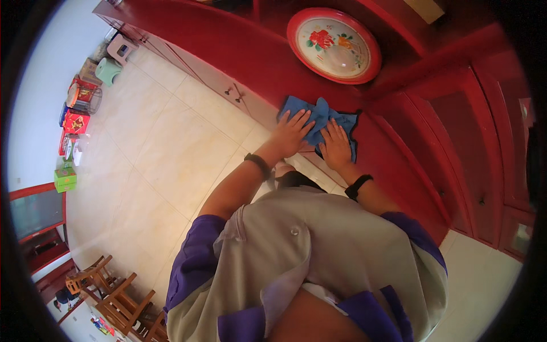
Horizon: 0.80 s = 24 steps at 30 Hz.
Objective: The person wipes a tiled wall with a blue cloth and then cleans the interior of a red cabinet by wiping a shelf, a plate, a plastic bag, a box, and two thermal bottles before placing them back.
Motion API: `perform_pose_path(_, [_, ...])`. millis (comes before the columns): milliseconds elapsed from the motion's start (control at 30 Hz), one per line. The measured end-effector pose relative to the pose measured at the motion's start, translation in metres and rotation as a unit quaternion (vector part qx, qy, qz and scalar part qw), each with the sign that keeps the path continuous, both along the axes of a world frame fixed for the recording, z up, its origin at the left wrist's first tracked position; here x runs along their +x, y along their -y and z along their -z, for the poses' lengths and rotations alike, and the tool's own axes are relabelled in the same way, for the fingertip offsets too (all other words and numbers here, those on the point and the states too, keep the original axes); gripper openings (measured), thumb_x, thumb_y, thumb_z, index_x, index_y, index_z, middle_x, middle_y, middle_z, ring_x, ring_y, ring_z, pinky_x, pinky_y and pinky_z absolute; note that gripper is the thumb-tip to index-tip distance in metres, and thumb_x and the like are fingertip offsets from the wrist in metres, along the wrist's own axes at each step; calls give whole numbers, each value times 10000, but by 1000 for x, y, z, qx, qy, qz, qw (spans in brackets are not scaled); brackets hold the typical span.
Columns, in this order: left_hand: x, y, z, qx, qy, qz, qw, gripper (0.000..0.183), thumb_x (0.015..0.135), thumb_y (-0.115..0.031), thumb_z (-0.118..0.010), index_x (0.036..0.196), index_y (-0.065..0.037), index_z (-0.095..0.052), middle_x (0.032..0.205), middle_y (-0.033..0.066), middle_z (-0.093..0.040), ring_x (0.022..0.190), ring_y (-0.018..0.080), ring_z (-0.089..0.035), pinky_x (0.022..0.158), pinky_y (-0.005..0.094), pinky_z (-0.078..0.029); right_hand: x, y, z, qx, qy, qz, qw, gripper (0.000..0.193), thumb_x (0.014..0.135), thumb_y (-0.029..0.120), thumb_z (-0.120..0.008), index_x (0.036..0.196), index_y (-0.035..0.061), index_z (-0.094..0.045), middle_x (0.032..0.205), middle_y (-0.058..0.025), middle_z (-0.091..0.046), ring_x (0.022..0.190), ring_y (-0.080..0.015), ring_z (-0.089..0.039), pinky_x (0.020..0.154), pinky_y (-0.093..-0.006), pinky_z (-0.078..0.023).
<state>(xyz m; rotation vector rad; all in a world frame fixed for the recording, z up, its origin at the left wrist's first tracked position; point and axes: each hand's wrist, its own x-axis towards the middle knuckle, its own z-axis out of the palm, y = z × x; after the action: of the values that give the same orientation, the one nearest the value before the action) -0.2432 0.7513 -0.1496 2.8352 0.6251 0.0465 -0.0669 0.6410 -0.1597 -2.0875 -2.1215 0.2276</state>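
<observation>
A blue cloth (322, 115) lies rumpled on the red countertop (250, 65), close to its front edge. My left hand (292, 134) rests flat on the cloth's left part, fingers stretched and slightly apart. On the right part lies my right hand (336, 147), its fingers extended forward over the fabric. Neither hand wraps around the cloth; both press on it from above. Behind the cloth stands an oval-looking enamel tray (325, 60) with a red rim and painted flowers, apart from my fingers.
Red cabinet doors (456, 108) rise along the right. Drawer or door knobs (233, 94) show on the counter's front. Across the tiled floor (154, 142), stools (108, 71) and several boxes (75, 121) line the wall; wooden chairs (122, 302) stand at lower left.
</observation>
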Motion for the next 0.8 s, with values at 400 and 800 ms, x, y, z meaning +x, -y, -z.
perform_pose_path(400, [-36,-108,-9,-12,-6,-14,1000,609,849,-311,-558,1393,-131,-351,1492,135,-221,1383,293,-200,1110,501,-140,-39,-93,-13,-3,-76,-31,997,448,917,278,-467,1302,49,-453,1418,-140,-339,1371,-287,-216,1122,-418,-154])
perform_pose_path(800, [-72,-245,-4,11,-78,-176,981,559,894,-339,-492,1389,-115,-360,1519,135,-145,1402,300,-137,1099,541,-103,-99,-242,-2,-28,-125,-12,992,531,828,289,-554,1280,23,-470,1449,-158,-294,1373,-321,-201,1115,-453,-162])
